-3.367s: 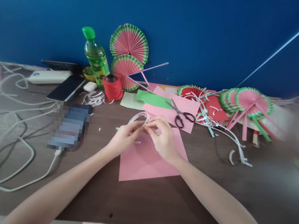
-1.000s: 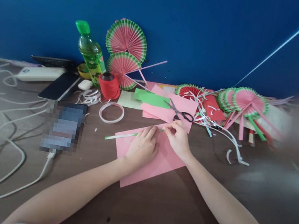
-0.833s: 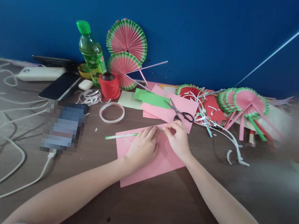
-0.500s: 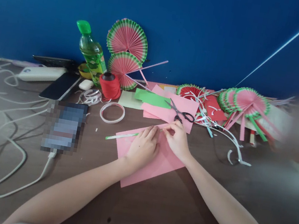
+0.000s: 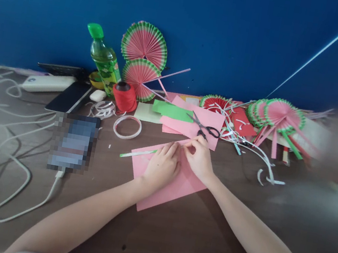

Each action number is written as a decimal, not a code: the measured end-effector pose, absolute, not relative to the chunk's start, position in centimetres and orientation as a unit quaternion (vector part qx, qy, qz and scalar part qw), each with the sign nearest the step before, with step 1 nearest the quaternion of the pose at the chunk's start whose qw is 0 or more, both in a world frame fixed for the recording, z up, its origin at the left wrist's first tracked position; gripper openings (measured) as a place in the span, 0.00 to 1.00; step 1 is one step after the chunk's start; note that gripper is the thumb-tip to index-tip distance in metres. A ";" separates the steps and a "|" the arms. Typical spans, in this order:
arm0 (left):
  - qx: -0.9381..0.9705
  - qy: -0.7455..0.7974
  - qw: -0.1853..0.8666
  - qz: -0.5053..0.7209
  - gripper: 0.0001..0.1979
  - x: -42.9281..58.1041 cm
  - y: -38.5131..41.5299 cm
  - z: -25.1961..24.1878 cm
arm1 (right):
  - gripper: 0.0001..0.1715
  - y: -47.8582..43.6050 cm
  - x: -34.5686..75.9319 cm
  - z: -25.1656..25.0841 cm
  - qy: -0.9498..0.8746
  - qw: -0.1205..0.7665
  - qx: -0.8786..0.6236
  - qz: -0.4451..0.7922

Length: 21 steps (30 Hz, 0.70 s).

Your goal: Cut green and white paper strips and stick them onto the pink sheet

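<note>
Directly under left fingers (image 5: 168,150), pink paper (image 5: 175,187)

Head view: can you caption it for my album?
Left hand over a green-edged strip on pink paper, right hand pinching close by, folded fans behind.

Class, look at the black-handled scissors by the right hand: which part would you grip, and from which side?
I'd take the scissors by the farther finger loop, probably coming from the right. Both loops face that way, while the parted blades point left, one tip over the green paper. The nearer loop is partly hidden behind the right hand, so it looks harder to reach.
</note>
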<state>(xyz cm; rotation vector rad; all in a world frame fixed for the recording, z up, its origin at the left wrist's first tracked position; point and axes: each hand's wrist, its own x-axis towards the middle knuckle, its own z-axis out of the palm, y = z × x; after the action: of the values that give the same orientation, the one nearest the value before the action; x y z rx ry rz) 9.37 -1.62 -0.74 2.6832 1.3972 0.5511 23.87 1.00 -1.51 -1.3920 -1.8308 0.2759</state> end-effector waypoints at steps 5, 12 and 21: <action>0.874 0.454 0.017 0.174 0.20 9.4 -1.6 -0.8 | 0.09 0.9 23.6 -1.5 -0.727 0.400 -0.547 0.112; 0.872 0.456 0.011 0.177 0.20 9.4 -1.6 -0.8 | 0.09 1.0 23.5 -1.5 -0.723 0.393 -0.555 0.123; 0.874 0.453 -0.003 0.177 0.21 9.4 -1.6 -0.9 | 0.08 1.2 23.5 -1.5 -0.716 0.407 -0.552 0.131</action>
<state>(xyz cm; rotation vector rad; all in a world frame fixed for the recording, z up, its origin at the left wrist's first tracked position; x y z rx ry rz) 9.44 -1.59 -0.87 2.7503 1.4270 0.5559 23.47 1.17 -1.47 -1.3905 -1.8048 0.3306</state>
